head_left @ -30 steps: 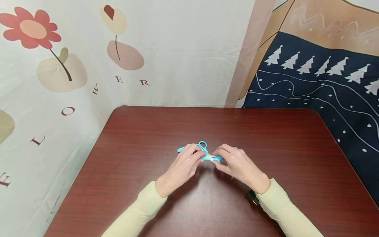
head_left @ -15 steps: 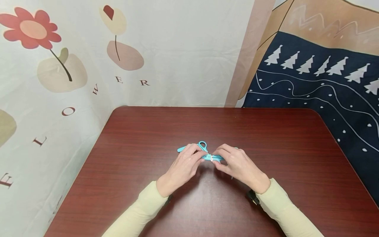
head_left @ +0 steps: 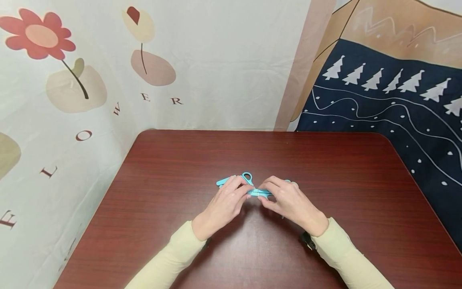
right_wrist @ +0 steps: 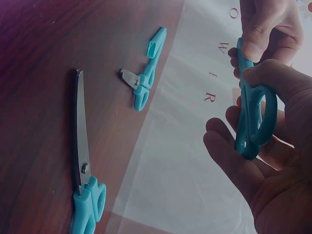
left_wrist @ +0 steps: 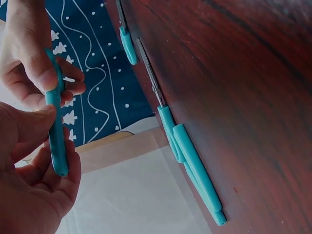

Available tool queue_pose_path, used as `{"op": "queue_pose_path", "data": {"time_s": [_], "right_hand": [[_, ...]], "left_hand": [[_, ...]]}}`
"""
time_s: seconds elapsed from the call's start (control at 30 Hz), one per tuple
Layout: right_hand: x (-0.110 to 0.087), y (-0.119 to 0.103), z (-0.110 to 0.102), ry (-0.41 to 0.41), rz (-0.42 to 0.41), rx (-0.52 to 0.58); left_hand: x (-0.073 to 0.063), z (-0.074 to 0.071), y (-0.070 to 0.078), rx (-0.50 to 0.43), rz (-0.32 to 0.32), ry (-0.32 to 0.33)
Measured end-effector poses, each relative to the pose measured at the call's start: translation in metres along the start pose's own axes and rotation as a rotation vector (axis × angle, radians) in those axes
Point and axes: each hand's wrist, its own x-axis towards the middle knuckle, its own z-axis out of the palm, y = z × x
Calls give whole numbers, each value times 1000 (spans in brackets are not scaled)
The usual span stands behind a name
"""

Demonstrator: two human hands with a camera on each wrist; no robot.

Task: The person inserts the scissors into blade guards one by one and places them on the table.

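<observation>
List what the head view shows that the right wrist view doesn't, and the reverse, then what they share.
Only the head view: the tree-printed cloth and both pale sleeves.

Only the right wrist view: the pivot screw of the long-bladed scissors lying on the table.

Both: the left hand and right hand gripping the held teal scissors, plus the table and some wall lettering.

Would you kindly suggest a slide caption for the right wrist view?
Left hand and right hand grip turquoise scissors, with another pair and a third pair lying on the table.
</observation>
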Motion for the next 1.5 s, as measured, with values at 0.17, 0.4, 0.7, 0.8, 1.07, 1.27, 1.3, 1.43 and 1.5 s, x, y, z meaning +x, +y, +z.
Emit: {"op": "queue_pose_path", "data": {"time_s": [0.17, 0.4, 0.7, 0.8, 1.07, 1.27, 1.3, 1.43, 1.5], "right_hand": [[0, 0, 1, 7, -4, 7], [1, 1, 2, 23, -7, -8], [2, 3, 1, 13, -5, 11], [2, 5, 1, -3, -2, 39], [0, 7, 3, -35, 11, 57], [-1, 7, 3, -38, 1, 32], [-1, 7, 4, -38, 1, 31], [-1, 6, 3, -39, 8, 28], [0, 5, 3, -44, 14, 29]], "left_hand": [[0, 0, 0, 5, -4, 2], [1, 1, -1, 36, 33, 14], [2, 3, -3, 26, 37, 33], [2, 3, -5, -33, 14, 11], [1, 2, -10, -118, -17, -52], [-1, 2, -11, -126, -56, -81], [-1, 2, -11, -127, -63, -85], [-2, 1, -11, -127, -74, -83], [-2, 1, -11, -131, -73, -78]]}}
